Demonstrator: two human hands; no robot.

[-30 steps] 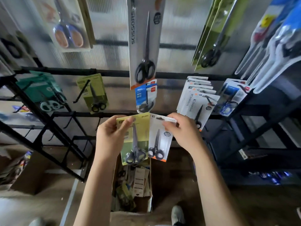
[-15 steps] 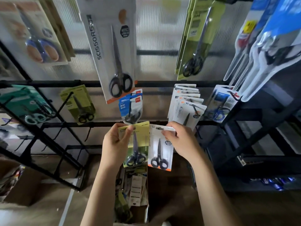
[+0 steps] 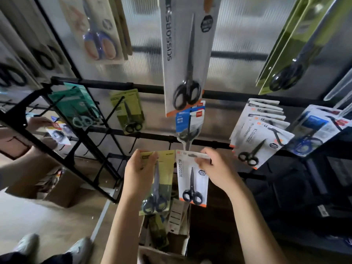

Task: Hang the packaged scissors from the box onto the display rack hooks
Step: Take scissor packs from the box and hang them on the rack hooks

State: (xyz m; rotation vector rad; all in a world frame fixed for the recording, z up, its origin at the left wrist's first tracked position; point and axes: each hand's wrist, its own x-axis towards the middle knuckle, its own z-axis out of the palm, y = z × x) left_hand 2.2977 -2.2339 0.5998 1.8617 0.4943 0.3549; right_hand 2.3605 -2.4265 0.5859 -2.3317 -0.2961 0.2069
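Both packs have risen slightly toward the rack; left hand (image 3: 140,168) pinches the yellow pack (image 3: 165,180), right hand (image 3: 215,168) the white pack (image 3: 192,180). Light, stiff cards: hold near the hang-holes.

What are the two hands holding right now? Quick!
Left hand: closed on the yellow-green scissors pack, gripping its top.
Right hand: closed on the white scissors pack, pinching its top edge.

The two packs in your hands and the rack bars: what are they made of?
Yellow-green pack and white pack: seemingly matte printed card, flat and thin; any clear blister is unclear. Rack bars: probably black-painted metal, thin, straight, dull.
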